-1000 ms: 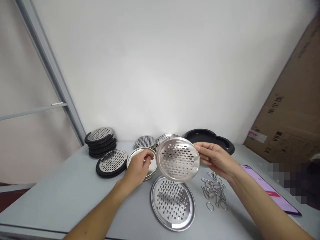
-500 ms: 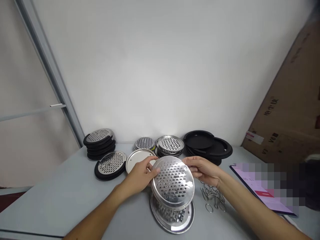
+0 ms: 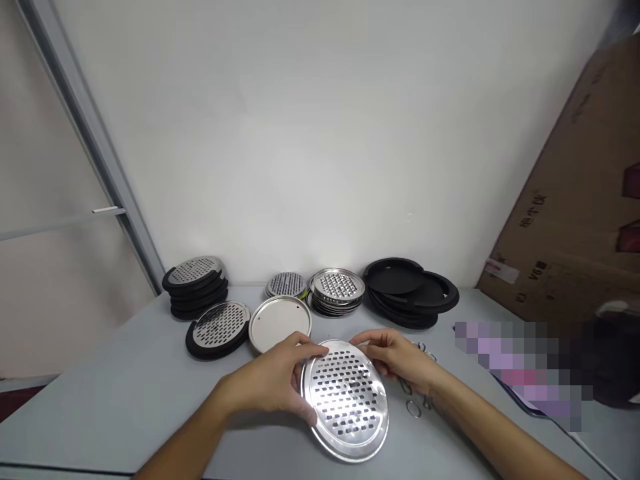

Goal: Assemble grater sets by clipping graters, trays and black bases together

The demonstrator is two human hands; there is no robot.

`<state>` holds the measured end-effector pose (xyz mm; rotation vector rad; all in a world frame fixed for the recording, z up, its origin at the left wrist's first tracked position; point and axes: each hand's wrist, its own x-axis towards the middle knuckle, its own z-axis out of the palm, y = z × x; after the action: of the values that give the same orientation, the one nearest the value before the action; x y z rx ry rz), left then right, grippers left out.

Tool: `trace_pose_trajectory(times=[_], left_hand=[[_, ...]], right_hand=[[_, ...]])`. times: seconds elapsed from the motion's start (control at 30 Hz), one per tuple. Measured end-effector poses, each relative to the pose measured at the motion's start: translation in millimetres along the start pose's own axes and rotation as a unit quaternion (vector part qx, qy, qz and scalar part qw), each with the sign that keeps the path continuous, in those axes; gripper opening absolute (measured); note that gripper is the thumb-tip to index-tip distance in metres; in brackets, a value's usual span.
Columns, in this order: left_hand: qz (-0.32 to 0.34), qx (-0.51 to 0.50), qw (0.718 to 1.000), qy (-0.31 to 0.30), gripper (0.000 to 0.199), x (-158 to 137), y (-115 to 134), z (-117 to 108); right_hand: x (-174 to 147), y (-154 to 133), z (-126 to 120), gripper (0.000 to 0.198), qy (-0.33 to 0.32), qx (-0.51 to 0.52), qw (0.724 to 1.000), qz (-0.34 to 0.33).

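A shiny round metal grater plate [image 3: 345, 400] with rows of slots lies low over the front of the table, covering the plate that was beneath it. My left hand [image 3: 280, 380] grips its left rim, thumb at the lower left and fingers at the top left. At the upper right rim, the fingers of my right hand [image 3: 395, 357] are bent in a pinch at the edge. Behind my left hand leans a plain pale metal disc [image 3: 280, 321] with small holes. Several metal rings and hooks [image 3: 413, 409] lie partly hidden beneath my right hand.
Along the wall stand a stack of grater plates in black holders [image 3: 196, 288], small grater discs [image 3: 287, 285], stacked metal graters [image 3: 337, 288] and black round trays [image 3: 413, 293]. One grater in a black holder [image 3: 219, 329] lies left. A cardboard box [image 3: 540, 220] rises at right.
Both hands have lowered the grater plate onto the one lying below, which is now hidden. My right hand has moved down slightly along with it. The view has shifted a little.
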<state>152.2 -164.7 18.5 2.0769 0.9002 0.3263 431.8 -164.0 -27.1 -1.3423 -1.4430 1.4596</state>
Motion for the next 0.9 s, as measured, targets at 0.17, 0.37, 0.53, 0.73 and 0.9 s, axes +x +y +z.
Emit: trace_pose_trajectory(times=[0.17,0.37,0.53,0.73,0.9], left_hand=[[0.006,0.003,0.999,-0.046,0.088,-1,-10,-1],[-0.006,0.018,0.999,-0.039,0.081,-1,-8,-1],[-0.003,0.041,0.999,-0.019,0.075,-5,1,-1],[-0.006,0.049,0.999,-0.009,0.07,-7,1,-2],[0.001,0.066,0.997,-0.026,0.074,-9,4,-2]], right_hand=[[4,5,6,0.029,-0.005,-0.055,0.998,-0.018],[1,3,11,0.035,-0.01,-0.053,0.998,-0.032],[-4,-1,13,0.04,-0.016,-0.087,0.995,-0.051],[-7,1,15,0.038,0.066,-0.235,0.964,-0.107],[-8,-2,14,0.038,0.055,-0.278,0.953,-0.108]])
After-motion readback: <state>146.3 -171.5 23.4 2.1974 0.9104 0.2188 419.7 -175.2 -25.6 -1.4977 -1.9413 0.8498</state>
